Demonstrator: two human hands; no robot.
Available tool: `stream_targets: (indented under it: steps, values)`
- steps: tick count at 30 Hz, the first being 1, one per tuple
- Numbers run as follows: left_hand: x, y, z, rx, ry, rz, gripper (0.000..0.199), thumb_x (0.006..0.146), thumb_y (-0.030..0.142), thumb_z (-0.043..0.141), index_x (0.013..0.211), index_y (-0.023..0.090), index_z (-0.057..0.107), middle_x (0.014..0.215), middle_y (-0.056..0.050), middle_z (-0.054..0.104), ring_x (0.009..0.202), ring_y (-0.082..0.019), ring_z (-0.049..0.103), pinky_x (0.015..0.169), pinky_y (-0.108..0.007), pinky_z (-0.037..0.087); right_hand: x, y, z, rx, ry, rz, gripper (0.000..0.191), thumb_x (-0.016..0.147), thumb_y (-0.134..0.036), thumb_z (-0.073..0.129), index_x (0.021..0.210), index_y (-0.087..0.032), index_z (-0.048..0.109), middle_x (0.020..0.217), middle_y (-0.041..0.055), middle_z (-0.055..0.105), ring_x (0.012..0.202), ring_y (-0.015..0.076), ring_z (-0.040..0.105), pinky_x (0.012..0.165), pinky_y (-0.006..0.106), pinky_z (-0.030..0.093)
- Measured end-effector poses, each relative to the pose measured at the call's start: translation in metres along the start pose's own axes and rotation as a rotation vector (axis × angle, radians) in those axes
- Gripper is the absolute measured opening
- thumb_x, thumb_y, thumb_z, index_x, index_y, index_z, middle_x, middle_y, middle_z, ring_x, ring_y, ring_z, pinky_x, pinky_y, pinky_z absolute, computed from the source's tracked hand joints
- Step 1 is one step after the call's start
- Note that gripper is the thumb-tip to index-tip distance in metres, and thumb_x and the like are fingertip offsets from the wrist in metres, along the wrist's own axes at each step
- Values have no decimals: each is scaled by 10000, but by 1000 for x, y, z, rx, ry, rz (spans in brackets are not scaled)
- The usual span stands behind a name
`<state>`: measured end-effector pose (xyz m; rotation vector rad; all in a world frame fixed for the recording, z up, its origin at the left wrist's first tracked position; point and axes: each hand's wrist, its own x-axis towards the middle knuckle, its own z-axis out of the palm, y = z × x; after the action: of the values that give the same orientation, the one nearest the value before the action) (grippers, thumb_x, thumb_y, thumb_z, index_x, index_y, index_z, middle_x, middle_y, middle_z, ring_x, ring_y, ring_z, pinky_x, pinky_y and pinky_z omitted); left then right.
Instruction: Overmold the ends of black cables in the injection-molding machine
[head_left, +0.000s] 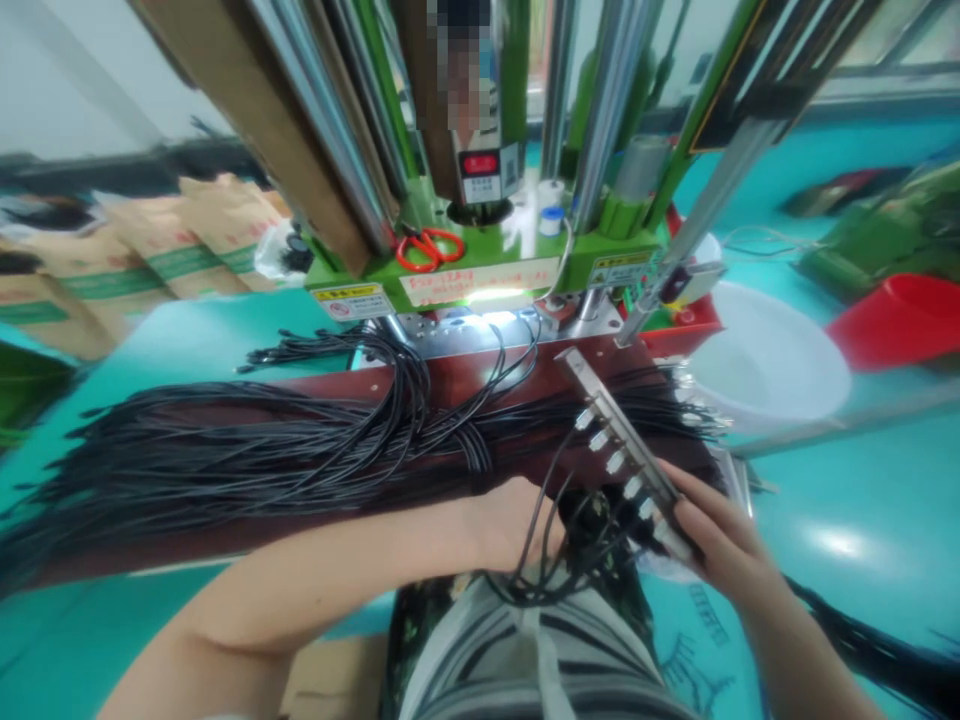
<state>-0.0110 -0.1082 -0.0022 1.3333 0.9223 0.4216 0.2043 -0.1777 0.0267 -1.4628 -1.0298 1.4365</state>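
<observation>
Silver metal bar (626, 440), tilted, connectors (615, 462) along one edge.

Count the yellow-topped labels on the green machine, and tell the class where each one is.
2: the left label sits left of the white sign; the right label is right of it. Others may be hidden.

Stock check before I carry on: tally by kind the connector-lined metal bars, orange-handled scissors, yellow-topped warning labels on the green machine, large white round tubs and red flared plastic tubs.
Connector-lined metal bar, in right hand: 1
Orange-handled scissors: 1
Yellow-topped warning labels: 2
Large white round tub: 1
Red flared plastic tub: 1
Total: 6
</observation>
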Motion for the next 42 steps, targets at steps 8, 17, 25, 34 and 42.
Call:
stream_targets:
  steps: [8, 17, 25, 34, 42]
  values:
    - [64, 57, -20, 790, 174, 513, 218, 828, 298, 445, 694, 194, 583, 653, -41, 523, 616, -157, 491, 639, -248, 359, 30, -28, -22, -69, 49, -82, 612, 750, -534, 580, 1243, -176, 523, 540, -2, 495, 354, 57, 316, 294, 167, 186]
    - [114, 31, -41, 897, 121, 472, 155, 816, 169, 428, 894, 151, 560, 997, -95, 520, 883, -178, 541, 834, -296, 434, 86, -45, -48, -300, -185, -4, 568, 793, -430, 533, 1287, -160, 459, 486, -73, 347, 351, 39, 251, 307, 143, 140]
    - [45, 44, -54, 599, 179, 462, 248, 810, 209, 471, 1048, 166, 523, 1028, -77, 547, 909, -155, 537, 835, -295, 446, 134, -69, -56, -619, -365, -41, 499, 701, -401, 611, 1138, -161, 579, 665, 12, 584, 395, 63, 386, 325, 174, 249]
    - [21, 39, -84, 117, 544, 382, 192, 795, 315, 501, 835, 159, 605, 745, -35, 607, 632, -113, 555, 557, -216, 446, 214, -95, -9, -1040, -685, -332, 235, 713, -278, 537, 843, -139, 675, 720, 40, 615, 575, 142, 536, 529, 238, 402]
    - [41, 38, -119, -42, 633, 329, 188, 721, 310, 555, 798, 148, 611, 646, 0, 558, 520, -78, 460, 456, -181, 355, 246, -78, 20, -1045, -662, -532, 225, 691, -257, 563, 835, -141, 692, 866, 60, 551, 786, 186, 549, 718, 274, 422]
